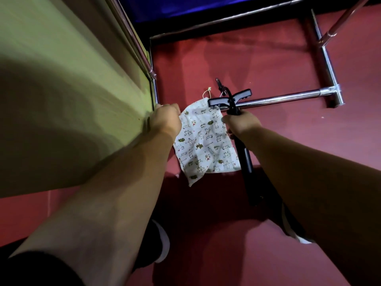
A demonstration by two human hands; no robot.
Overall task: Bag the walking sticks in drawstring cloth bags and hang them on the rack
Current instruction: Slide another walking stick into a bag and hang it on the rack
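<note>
A white drawstring cloth bag (pixel 206 141) printed with small animals hangs between my hands, its yellowish cord (pixel 207 93) dangling past the top edge. My left hand (pixel 166 120) grips the bag's left upper corner. My right hand (pixel 241 122) is curled round the shaft of a black walking stick (pixel 245 159) just under its T-shaped handle (pixel 229 99); the bag's right corner lies against that handle. The stick's lower end runs down behind my right forearm. A black wrist strap (pixel 221 86) sticks up from the handle.
A chrome rack base (pixel 288 97) with an upright (pixel 323 52) and a slanting pole lies on the red floor (pixel 237 56) ahead. A pale green panel (pixel 72 58) with a metal edge fills the left. My shoes (pixel 162 242) show below.
</note>
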